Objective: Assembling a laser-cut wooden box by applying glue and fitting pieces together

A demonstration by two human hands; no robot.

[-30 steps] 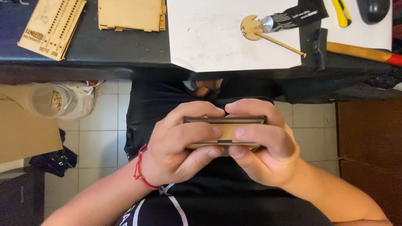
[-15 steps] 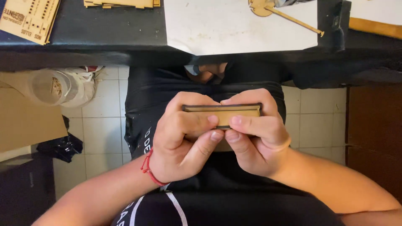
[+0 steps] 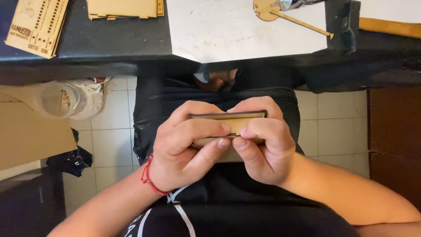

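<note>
**Both hands clamp a small wooden piece over the lap**

The left hand (image 3: 186,147) and the right hand (image 3: 263,145) are pressed together, both closed around a flat wooden piece (image 3: 234,123) with dark edges. It sits level between them, above the person's lap, near the middle of the scene. The left fingers (image 3: 206,129) curl over its near face, and the thumbs meet under its near edge. A red string bracelet (image 3: 149,177) circles the left wrist.

Farther off, a dark table (image 3: 109,41) runs across the scene. On it lie a white sheet (image 3: 237,30) in the middle, a stack of wooden sheets (image 3: 123,8) to its left, and a perforated wooden panel (image 3: 37,24) at far left. A thin wooden stick (image 3: 302,24) rests on the white sheet. On the tiled floor (image 3: 114,140) at left sits a clear plastic tub (image 3: 57,98).
</note>
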